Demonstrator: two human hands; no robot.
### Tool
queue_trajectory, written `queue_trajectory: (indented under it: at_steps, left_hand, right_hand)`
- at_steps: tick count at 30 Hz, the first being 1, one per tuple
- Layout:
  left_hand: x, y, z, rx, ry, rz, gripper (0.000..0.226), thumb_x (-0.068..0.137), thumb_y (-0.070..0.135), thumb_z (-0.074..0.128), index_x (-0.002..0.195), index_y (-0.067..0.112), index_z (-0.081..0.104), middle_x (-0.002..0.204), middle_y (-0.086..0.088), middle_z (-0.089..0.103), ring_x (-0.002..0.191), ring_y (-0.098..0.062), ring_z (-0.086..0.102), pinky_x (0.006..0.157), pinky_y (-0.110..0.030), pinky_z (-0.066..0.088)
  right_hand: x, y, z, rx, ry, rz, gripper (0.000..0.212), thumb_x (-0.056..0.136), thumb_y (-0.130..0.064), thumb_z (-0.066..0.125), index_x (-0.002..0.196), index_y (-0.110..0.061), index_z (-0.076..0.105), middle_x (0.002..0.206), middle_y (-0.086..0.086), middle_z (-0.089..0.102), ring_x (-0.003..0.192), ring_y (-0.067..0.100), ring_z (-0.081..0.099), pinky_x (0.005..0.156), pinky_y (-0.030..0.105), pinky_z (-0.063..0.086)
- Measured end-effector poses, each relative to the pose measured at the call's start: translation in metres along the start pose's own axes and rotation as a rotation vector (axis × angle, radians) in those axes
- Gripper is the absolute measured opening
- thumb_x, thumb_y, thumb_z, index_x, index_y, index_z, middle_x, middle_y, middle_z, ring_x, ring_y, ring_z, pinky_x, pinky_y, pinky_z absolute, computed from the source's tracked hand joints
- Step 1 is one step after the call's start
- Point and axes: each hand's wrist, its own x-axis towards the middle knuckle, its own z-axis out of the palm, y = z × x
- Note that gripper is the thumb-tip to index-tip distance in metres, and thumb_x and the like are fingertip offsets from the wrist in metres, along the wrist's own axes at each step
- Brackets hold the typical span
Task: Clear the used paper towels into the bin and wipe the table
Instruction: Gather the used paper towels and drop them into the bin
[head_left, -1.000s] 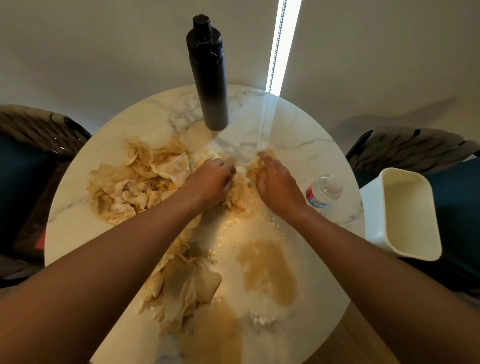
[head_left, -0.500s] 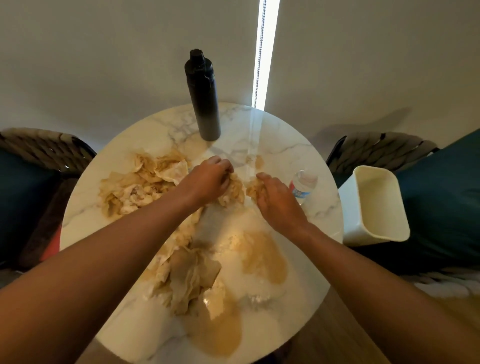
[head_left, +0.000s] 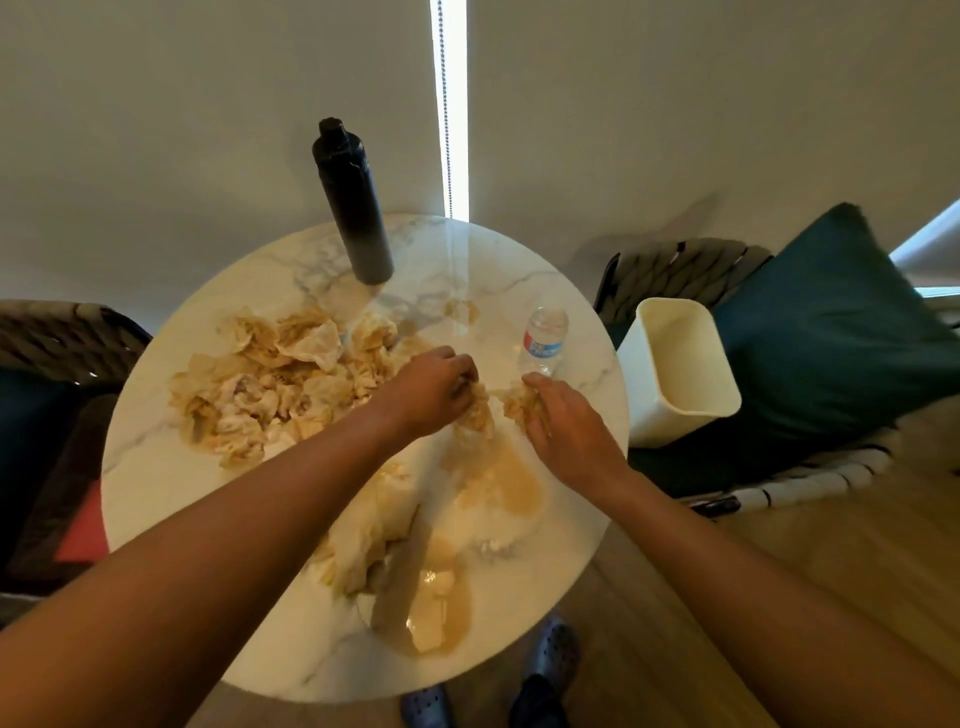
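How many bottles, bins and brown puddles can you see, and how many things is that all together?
Bottles: 2, the tall black bottle and the small clear water bottle.
Bins: 1, the cream bin beside the table.
Brown puddles: 2, one near the middle of the table and one at the near edge.
Total: 5.
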Motion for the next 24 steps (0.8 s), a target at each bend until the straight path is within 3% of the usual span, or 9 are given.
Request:
queue_trajectory:
  at_steps: [4, 11, 15, 20, 24]
  left_hand:
    - [0.008, 0.029, 0.008, 0.009, -0.036, 0.038, 0.024, 0.090, 0.022, 0.065, 0.114, 0.016, 0.067, 0.106, -0.006, 0.061, 0.094, -0.025, 0.060, 0.081, -0.033, 0.048]
    - [0.040, 0.086, 0.021, -0.013, -0.093, 0.151, 0.024, 0.091, 0.021, 0.064, 0.114, 0.012, 0.066, 0.112, -0.010, 0.060, 0.099, -0.028, 0.060, 0.083, -0.038, 0.051]
    - [0.065, 0.119, 0.029, -0.026, -0.081, 0.201, 0.026, 0.096, 0.023, 0.061, 0.119, 0.013, 0.065, 0.111, -0.006, 0.061, 0.095, -0.018, 0.057, 0.082, -0.024, 0.046]
    - [0.100, 0.154, 0.037, -0.029, -0.089, 0.241, 0.027, 0.097, 0.026, 0.061, 0.120, 0.013, 0.065, 0.112, -0.006, 0.062, 0.096, -0.018, 0.060, 0.090, -0.031, 0.053]
    - [0.136, 0.170, 0.047, -0.026, -0.093, 0.264, 0.026, 0.096, 0.026, 0.062, 0.118, 0.014, 0.064, 0.109, -0.003, 0.059, 0.092, -0.014, 0.055, 0.080, -0.024, 0.045]
  right_hand:
    - [-0.019, 0.014, -0.016, -0.002, 0.011, 0.056, 0.044, 0.100, -0.019, 0.054, 0.144, -0.016, 0.047, 0.121, 0.008, 0.061, 0.109, 0.025, 0.059, 0.093, 0.044, 0.053]
    - [-0.042, 0.051, -0.056, -0.034, 0.101, 0.147, 0.037, 0.103, -0.019, 0.050, 0.140, -0.019, 0.049, 0.111, 0.001, 0.063, 0.100, 0.015, 0.059, 0.090, 0.039, 0.055]
    - [-0.053, 0.072, -0.084, -0.020, 0.139, 0.210, 0.036, 0.104, -0.021, 0.050, 0.140, -0.018, 0.049, 0.122, 0.003, 0.062, 0.112, 0.017, 0.058, 0.099, 0.037, 0.051]
    - [-0.057, 0.105, -0.116, -0.067, 0.169, 0.251, 0.037, 0.103, -0.021, 0.049, 0.140, -0.015, 0.049, 0.127, 0.004, 0.060, 0.116, 0.018, 0.057, 0.100, 0.037, 0.049]
    - [-0.048, 0.138, -0.133, -0.100, 0.177, 0.335, 0.035, 0.103, -0.025, 0.046, 0.138, -0.023, 0.046, 0.118, 0.003, 0.060, 0.107, 0.020, 0.059, 0.094, 0.043, 0.054]
